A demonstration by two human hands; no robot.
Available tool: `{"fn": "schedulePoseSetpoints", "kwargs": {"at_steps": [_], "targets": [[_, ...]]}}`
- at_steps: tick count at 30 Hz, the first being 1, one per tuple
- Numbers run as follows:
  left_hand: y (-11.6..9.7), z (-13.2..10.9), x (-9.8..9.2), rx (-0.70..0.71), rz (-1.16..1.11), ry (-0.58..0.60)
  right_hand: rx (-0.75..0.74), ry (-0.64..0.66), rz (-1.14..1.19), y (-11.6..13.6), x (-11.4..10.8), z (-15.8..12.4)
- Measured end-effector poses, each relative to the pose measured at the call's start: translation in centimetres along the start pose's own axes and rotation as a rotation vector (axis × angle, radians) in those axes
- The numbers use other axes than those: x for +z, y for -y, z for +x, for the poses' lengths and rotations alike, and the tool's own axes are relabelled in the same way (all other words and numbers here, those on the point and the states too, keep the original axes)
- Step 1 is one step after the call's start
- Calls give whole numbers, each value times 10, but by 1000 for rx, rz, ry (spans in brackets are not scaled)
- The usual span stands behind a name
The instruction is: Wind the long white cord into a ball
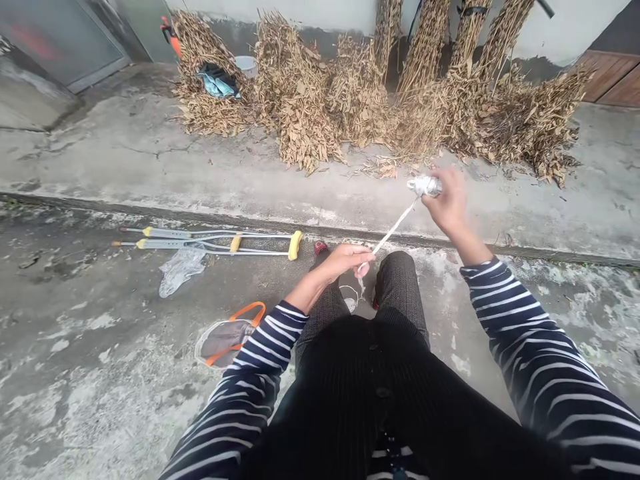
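Note:
Between my two hands a white cord [395, 226] runs taut on a slant. My left hand [346, 260] pinches its lower end in front of my knees, and a loose tail dangles below the fingers. Out to the right and farther forward, my right hand [450, 200] is closed round a small white wound bundle [425, 186], from which the cord comes. A loop sticks out at the bundle's left end. The right hand is slightly blurred. On the ground between my legs, a white loop of cord or a rim [350, 291] shows in part.
Crutches [215, 243] with yellow pads lie by the step edge [240, 219], beside a clear plastic bag [183, 270]. A grey bag with orange straps [227, 340] lies nearer. Dried plant bundles [305, 100] lean along the wall, with a dark and blue cloth [219, 80] on one.

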State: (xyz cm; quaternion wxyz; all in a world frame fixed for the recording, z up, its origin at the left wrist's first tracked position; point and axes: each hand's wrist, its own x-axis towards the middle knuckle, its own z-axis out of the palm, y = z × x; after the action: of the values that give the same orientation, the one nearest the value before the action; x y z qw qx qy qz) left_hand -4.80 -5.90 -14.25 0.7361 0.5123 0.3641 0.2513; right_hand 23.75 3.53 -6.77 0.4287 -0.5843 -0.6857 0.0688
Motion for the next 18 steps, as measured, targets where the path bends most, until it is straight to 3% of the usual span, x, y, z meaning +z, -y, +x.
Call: {"fn": "schedulePoseSetpoints", "kwargs": {"at_steps": [5, 9, 11, 13, 15, 18], "targets": [[-25, -11, -3, 90, -5, -17, -88, 290, -215, -18, 33, -40], [-49, 10, -14, 201, -6, -94, -167, 596, -190, -13, 46, -81], [-54, 28, -23, 210, 12, -145, -160, 681, -49, -6, 45, -100], [-51, 46, -34, 193, 33, -223, -60, 711, 167, 4, 40, -115], [-40, 60, -41, 148, 77, -276, 112, 700, 425, 14, 34, -122], [-15, 69, -43, 39, 222, -263, 304, 621, 721, 29, 25, -119]]}}
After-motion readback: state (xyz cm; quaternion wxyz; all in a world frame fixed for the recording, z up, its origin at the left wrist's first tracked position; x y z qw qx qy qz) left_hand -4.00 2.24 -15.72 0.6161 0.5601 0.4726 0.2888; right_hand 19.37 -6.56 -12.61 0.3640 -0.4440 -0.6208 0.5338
